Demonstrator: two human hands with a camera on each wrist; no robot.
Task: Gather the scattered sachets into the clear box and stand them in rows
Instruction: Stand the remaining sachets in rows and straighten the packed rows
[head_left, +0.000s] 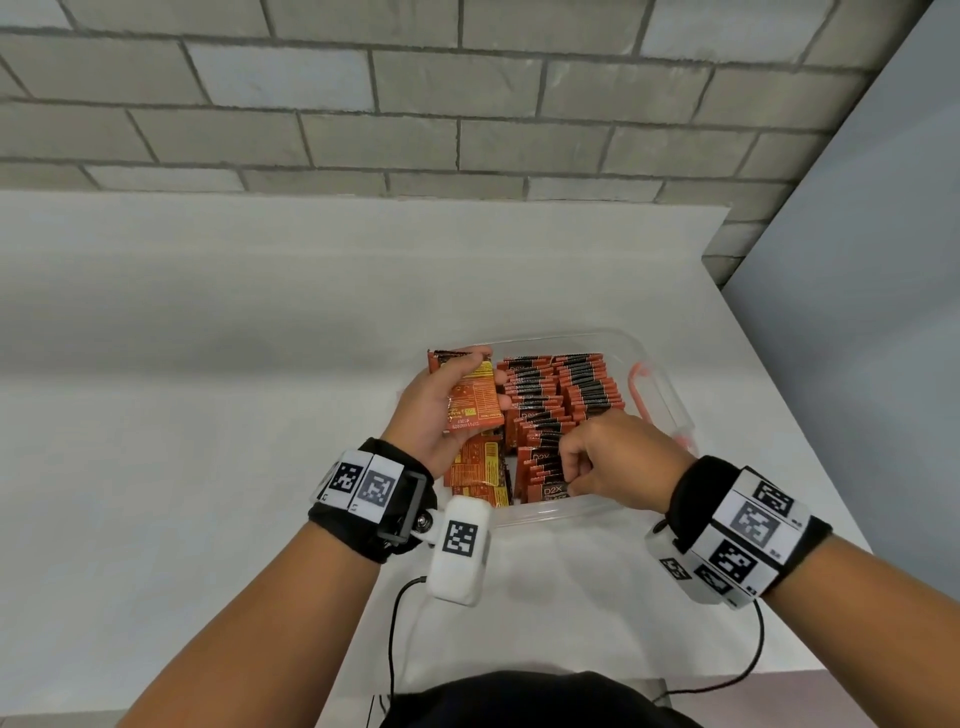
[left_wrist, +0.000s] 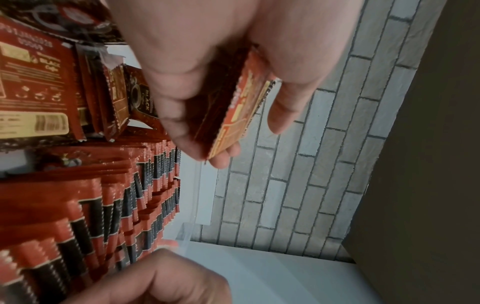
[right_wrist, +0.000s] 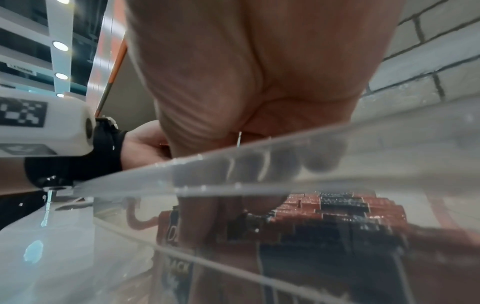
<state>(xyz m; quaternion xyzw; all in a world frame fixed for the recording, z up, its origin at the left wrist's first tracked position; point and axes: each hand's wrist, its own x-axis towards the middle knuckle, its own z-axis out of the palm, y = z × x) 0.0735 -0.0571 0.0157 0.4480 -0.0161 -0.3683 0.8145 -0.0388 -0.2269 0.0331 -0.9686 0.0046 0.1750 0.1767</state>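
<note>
sachets (head_left: 563, 395) stand in rows inside the clear box (head_left: 670, 387) on the counter (head_left: 208, 364). left hand (head_left: 441, 410) grips a small stack (head_left: 475, 400); right hand (head_left: 618, 462) pinches the near row, which could topple if nudged.

The clear box (head_left: 660, 374) sat on the table (head_left: 208, 364) right of the head view's centre, near the table's right edge, with the brick wall (head_left: 415, 104) across the top of the frame. Inside it, standing sachets (head_left: 571, 387) filled the middle and upper part in rows, and flat sachets (head_left: 475, 470) lay at the lower left of the box. The left hand (head_left: 436, 410) was over the box's left side, holding a stack of sachets (head_left: 475, 402) above the flat ones. The right hand (head_left: 618, 462) was at the box's lower right, its fingers (head_left: 571, 467) down among the nearest standing sachets, just inside the near wall.
</note>
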